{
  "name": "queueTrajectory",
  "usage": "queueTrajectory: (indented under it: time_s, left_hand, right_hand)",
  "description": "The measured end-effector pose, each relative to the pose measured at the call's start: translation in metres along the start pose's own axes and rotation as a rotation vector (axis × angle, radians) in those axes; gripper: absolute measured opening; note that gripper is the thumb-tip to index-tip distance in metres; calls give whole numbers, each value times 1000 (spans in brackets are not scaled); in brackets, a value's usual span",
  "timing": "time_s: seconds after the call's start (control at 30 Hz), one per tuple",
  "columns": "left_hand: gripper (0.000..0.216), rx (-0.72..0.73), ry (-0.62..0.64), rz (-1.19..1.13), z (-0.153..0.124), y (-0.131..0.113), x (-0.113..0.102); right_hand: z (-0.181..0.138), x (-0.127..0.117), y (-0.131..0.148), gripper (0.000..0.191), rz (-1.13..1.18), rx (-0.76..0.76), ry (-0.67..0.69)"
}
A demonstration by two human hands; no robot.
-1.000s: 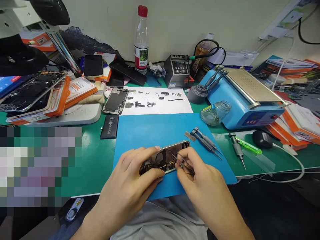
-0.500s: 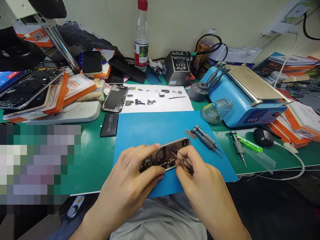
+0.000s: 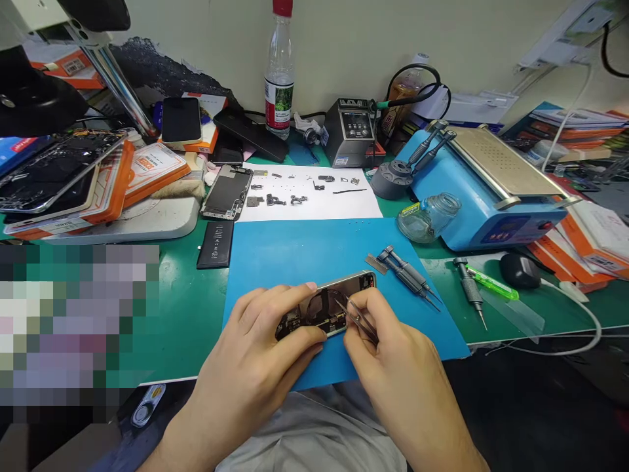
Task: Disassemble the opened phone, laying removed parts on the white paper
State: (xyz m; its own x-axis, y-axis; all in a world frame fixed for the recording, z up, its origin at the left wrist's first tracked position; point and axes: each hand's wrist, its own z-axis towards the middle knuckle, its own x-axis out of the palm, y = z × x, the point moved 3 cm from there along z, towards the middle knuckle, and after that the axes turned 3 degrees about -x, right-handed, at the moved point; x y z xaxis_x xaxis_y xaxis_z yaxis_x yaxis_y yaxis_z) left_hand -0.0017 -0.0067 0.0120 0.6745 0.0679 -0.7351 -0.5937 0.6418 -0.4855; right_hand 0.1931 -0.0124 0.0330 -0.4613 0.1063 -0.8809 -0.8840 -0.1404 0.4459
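An opened phone housing, its inner parts exposed, is tilted over the blue mat. My left hand is closed around its left end, fingers on the far edge and thumb along the near edge. In my right hand a pair of tweezers is pinched, tips pointing into the housing. Whether the tips grip any part is too small to tell. Right of the phone lie two screwdrivers and a small metal plate. A battery and a phone screen lie to the upper left.
Small phone parts are laid out on white paper. Behind stand a bottle, a soldering station, a glass jar and a blue heating plate machine. Another screwdriver and a green knife lie right.
The tweezers' tips have shifted slightly within the phone housing as my right hand moves a little. My left hand keeps its hold. The whole view has shifted slightly.
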Motion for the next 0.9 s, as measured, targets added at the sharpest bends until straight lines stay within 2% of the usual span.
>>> queueTrajectory:
  time_s: [0.43,0.9]
  left_hand:
    - [17,-14,14,11,1,0,1]
    - [16,-26,19,14,-1,-1,-2]
  right_hand:
    - [-1,-3,-8,9,84,79,54]
    - [1,-1,-14,14,133,151,25]
